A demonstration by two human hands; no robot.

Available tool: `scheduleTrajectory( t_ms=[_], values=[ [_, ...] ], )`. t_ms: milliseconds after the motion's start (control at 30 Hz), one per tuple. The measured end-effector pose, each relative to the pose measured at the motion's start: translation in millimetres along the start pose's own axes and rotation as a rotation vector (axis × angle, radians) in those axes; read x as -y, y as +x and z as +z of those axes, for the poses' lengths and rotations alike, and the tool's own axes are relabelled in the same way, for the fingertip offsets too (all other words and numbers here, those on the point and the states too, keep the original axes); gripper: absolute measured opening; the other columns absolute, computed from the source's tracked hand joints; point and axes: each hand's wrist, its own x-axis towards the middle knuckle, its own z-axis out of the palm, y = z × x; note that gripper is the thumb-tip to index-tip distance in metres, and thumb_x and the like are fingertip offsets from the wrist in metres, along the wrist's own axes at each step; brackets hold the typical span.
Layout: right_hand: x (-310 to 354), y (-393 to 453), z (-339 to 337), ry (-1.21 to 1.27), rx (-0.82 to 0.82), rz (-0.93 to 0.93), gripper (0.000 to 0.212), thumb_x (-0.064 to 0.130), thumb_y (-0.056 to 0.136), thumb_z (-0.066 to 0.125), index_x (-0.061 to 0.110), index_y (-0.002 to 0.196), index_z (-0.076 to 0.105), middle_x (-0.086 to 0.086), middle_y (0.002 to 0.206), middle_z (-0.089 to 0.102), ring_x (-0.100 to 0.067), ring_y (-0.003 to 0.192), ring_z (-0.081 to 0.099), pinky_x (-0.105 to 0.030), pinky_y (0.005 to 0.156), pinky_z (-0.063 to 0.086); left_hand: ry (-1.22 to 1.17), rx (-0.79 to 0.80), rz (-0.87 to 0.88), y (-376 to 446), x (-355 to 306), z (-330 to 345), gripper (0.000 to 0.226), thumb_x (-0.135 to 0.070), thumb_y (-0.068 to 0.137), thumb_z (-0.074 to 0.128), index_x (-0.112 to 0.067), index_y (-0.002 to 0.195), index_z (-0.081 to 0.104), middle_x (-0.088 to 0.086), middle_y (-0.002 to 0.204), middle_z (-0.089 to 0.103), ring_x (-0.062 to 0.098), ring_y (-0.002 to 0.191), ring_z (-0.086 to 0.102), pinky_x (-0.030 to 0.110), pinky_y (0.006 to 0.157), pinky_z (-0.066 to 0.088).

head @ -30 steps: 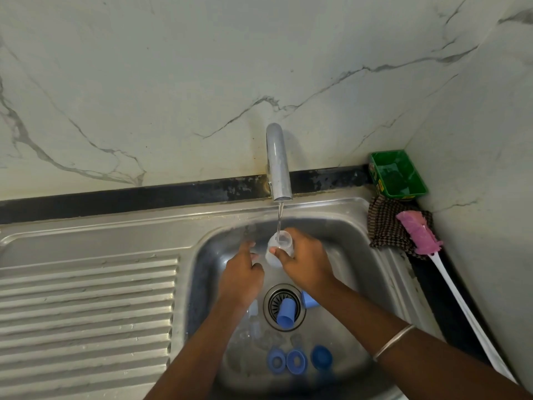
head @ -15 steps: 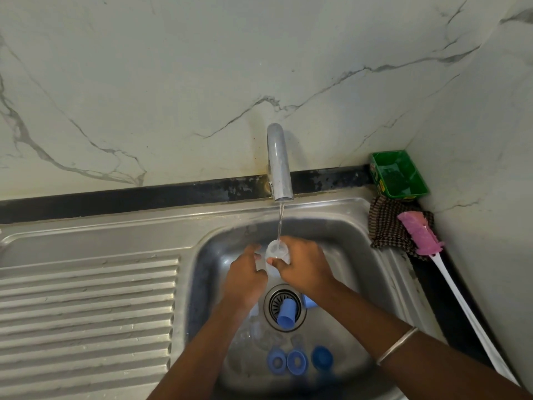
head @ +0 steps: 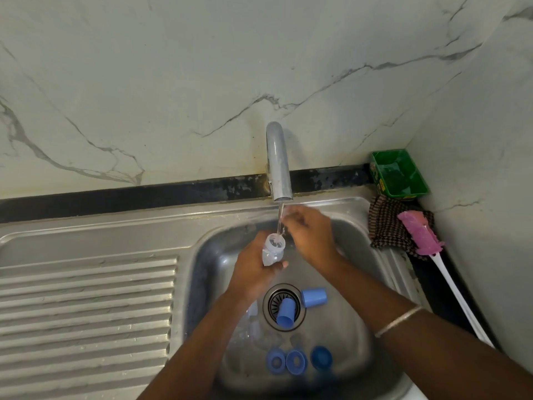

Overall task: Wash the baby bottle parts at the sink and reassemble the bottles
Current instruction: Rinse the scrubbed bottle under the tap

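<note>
My left hand (head: pixel 253 268) grips a clear baby bottle (head: pixel 272 251) upright under the tap (head: pixel 278 163), and the thin water stream runs into its open mouth. Just right of the bottle, my right hand (head: pixel 310 233) is in the stream near the spout with loosely curled fingers and holds nothing that I can see. Two blue caps lie by the drain (head: pixel 284 307): one cap (head: pixel 286 312) on the strainer, the other cap (head: pixel 314 297) to its right. Three blue rings (head: pixel 297 361) sit at the near side of the basin. Clear parts (head: pixel 255 327) lie left of the drain.
The steel sink (head: pixel 354 313) has a ribbed draining board (head: pixel 86 307) on its left. At the right rim lie a checked cloth (head: pixel 386 226) and a pink bottle brush (head: pixel 421 232) with a long white handle. A green tray (head: pixel 399 173) stands in the corner.
My right hand let go of the bottle and rose to the water stream near the spout. My left hand now holds the bottle alone, shifted slightly left.
</note>
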Motion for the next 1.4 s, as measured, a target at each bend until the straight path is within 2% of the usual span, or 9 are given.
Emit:
scheduleTrajectory(
  t_ms=[133,333,533,667,767,867,1033,1200,1400],
  values=[
    [36,35,-8,-0.265,0.013,-0.144,0.042,0.032,0.095,0.064,0.018,0.134,0.056,-0.005,0.116,0.07,-0.025,0.105,0.066,-0.039,0.095,0.054,0.056,0.056,0.03,7,-1,4,0.054,-0.021,0.074,0.083,-0.046,0.114,0.056,-0.026,0.098,0.06,0.0,0.097,0.058,0.021,0.084,0.046],
    [63,54,-4,-0.481,0.172,-0.144,0.02,0.011,0.098,0.058,-0.004,0.111,0.061,-0.027,0.116,0.064,-0.043,0.109,0.061,-0.052,0.096,0.051,0.544,0.06,0.111,14,-13,-1,0.065,-0.013,0.074,0.079,-0.042,0.129,0.06,-0.009,0.128,0.06,0.017,0.12,0.055,0.03,0.092,0.047],
    [38,43,-2,-0.217,-0.003,-0.158,0.022,0.023,0.1,0.058,0.003,0.104,0.065,-0.012,0.096,0.068,-0.026,0.09,0.066,-0.046,0.087,0.056,0.923,0.041,0.089,11,-19,-9,0.062,-0.019,0.082,0.067,-0.047,0.134,0.049,-0.012,0.135,0.057,0.018,0.128,0.05,0.051,0.098,0.037],
    [-11,3,3,0.093,-0.049,0.008,0.016,0.034,0.101,0.055,0.025,0.107,0.067,0.001,0.099,0.072,-0.019,0.094,0.069,-0.045,0.087,0.057,0.631,0.036,-0.09,8,-7,-6,0.055,-0.036,0.078,0.076,-0.031,0.123,0.045,-0.005,0.114,0.065,0.021,0.106,0.063,0.045,0.094,0.047],
    [-52,-43,8,0.168,0.184,0.11,0.009,0.038,0.1,0.055,0.04,0.106,0.062,0.007,0.099,0.07,-0.018,0.099,0.069,-0.041,0.086,0.056,0.205,0.069,-0.192,0,0,-3,0.05,-0.03,0.073,0.085,-0.025,0.112,0.054,-0.008,0.1,0.067,0.011,0.091,0.064,0.027,0.078,0.052],
    [-65,-76,13,0.194,0.389,0.211,0.033,0.042,0.101,0.052,0.044,0.133,0.048,0.012,0.109,0.065,-0.006,0.101,0.065,-0.023,0.081,0.053,0.007,0.04,-0.235,-16,2,4,0.028,-0.022,0.078,0.08,-0.023,0.104,0.067,-0.009,0.091,0.071,0.008,0.082,0.066,0.008,0.06,0.046],
    [-69,-94,14,0.082,0.411,0.228,0.055,0.052,0.101,0.043,0.029,0.15,0.035,-0.004,0.128,0.063,-0.019,0.109,0.064,-0.031,0.091,0.054,-0.456,0.172,-0.611,-43,-3,14,0.03,-0.038,0.099,0.056,-0.011,0.107,0.069,0.009,0.096,0.074,0.027,0.084,0.074,0.038,0.067,0.059],
    [-70,-87,4,0.069,0.34,0.545,0.038,0.048,0.097,0.058,0.011,0.104,0.063,-0.013,0.098,0.067,-0.027,0.082,0.066,-0.034,0.069,0.055,-0.369,0.154,-0.651,-56,5,9,0.022,-0.024,0.098,0.059,-0.006,0.102,0.069,0.014,0.097,0.073,0.027,0.082,0.075,0.03,0.058,0.057],
    [-57,-92,-12,0.355,0.399,0.847,0.045,0.044,0.098,0.052,0.002,0.113,0.055,-0.021,0.078,0.066,-0.021,0.045,0.063,-0.019,0.037,0.043,-0.103,0.016,-0.508,-71,15,7,0.028,-0.019,0.094,0.061,-0.006,0.072,0.072,0.007,0.062,0.067,0.02,0.054,0.065,0.028,0.051,0.053]
  ],
)
